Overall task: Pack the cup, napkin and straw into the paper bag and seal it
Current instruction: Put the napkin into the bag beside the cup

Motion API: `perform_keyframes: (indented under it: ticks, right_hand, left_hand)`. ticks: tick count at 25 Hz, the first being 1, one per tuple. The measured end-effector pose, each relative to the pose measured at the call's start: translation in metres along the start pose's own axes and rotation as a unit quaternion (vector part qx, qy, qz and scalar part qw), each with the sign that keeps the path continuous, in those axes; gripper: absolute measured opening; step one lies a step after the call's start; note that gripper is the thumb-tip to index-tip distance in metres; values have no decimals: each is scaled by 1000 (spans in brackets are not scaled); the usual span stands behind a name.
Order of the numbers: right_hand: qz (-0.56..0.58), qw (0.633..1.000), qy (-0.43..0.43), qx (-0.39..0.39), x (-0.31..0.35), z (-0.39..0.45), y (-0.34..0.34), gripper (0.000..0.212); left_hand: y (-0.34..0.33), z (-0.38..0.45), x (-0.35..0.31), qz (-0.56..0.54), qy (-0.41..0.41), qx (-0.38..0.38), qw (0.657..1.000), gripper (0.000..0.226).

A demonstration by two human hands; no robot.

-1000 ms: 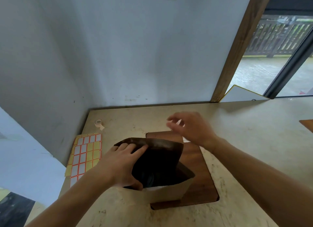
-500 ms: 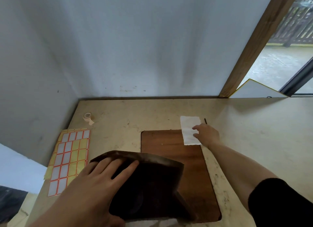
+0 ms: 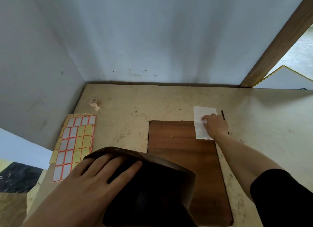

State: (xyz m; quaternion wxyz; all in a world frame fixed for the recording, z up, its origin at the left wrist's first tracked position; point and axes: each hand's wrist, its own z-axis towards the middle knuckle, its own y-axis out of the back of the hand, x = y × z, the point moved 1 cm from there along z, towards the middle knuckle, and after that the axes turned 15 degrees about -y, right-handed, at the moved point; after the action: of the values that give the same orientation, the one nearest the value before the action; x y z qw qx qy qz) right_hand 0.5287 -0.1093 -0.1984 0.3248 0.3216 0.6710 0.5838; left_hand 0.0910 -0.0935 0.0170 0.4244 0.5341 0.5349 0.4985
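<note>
The brown paper bag (image 3: pixel 162 189) stands open at the near edge of the table, its inside dark. My left hand (image 3: pixel 94 179) holds the bag's far rim, fingers over the edge. A white napkin (image 3: pixel 200 123) lies flat at the far right corner of the wooden board. My right hand (image 3: pixel 214 125) rests on the napkin's right side with the fingertips pinching it. A thin black straw (image 3: pixel 223 115) lies on the table just right of that hand, partly hidden by it. No cup shows; the bag's contents are too dark to make out.
A dark wooden board (image 3: pixel 179 152) is set into the beige table (image 3: pixel 152 105). A sheet of orange-edged labels (image 3: pixel 74 142) lies at the left, a small tape roll (image 3: pixel 93 102) beyond it. Grey walls close off the back and left.
My right hand has reached from above the bag out to the napkin and settled its fingers on it. The view has tilted down, so the bag appears closer.
</note>
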Motion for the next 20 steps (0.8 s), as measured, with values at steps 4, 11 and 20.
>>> perform_keyframes:
  ticks: [4, 11, 20]
  right_hand:
    - [-33, 997, 21, -61, 3, 1, -3, 24]
    - [50, 996, 20, -65, 3, -13, 13, 22]
    - [208, 976, 57, -31, 4, -78, 115, 21]
  left_hand:
    - [-7, 0, 2, -4, -1, -12, 1000, 90]
    - [-4, -3, 1, -16, -7, 10, 1000, 107]
    - [1, -10, -2, -120, 31, 37, 992, 117]
